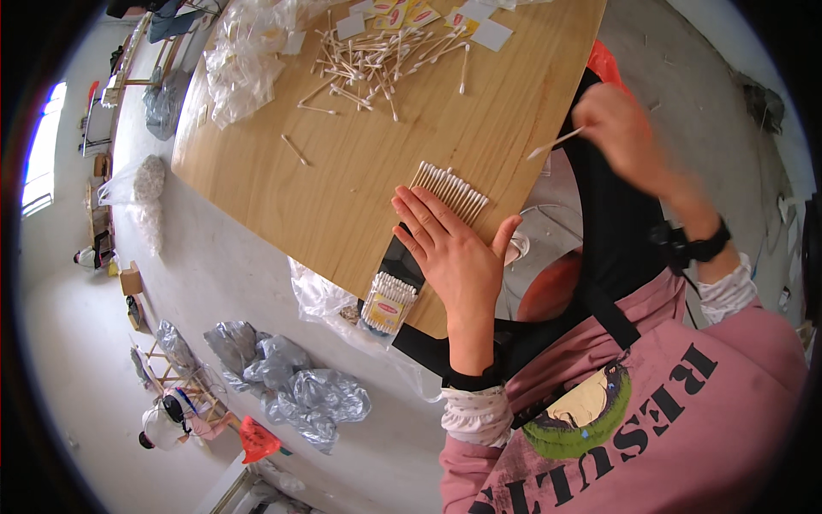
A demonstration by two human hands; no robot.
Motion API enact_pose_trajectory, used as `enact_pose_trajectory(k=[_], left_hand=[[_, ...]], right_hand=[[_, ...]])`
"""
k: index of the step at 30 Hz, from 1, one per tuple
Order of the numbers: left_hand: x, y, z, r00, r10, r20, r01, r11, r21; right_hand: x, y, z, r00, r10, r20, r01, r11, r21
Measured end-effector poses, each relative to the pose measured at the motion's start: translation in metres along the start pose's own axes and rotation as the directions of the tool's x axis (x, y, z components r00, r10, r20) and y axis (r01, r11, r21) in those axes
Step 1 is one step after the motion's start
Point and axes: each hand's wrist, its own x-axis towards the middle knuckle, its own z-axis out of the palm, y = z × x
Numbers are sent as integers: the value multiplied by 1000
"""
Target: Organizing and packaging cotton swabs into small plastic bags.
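White-tipped swab row (454,190) on the table (334,227), partly under the left hand (447,244), fingers extended; right hand (623,137), off right, pinches a single swab (555,144). Keep that palm light, tips level!

We see crumpled grey bags (338,398) on floor (214,291) past lt edge of table (334,188); red bag (257,439) nr co-worker (163,424); window (43,158) far lt.

Fine-grained pale brown covers the broad wooden table (368,150) at 12 o'clock, where the heaped slender cotton swabs (377,64) show beige stems and white tips. The small clear swab pack (392,289) toward 7 o'clock bears yellow and white. The long-sleeved dusty-pink fabric top (655,377) at 4 o'clock carries bold black lettering (629,441).
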Motion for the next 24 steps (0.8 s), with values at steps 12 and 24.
enact_pose_trajectory(k=[12,24], left_hand=[[-10,-21,-2,690,-677,-255,-203,157,-967],[16,18,-2,705,-696,-133,-250,-68,-966]], right_hand=[[21,-9,-8,867,488,-98,-273,631,726],[58,-119,108,953,202,225,-255,140,957]])
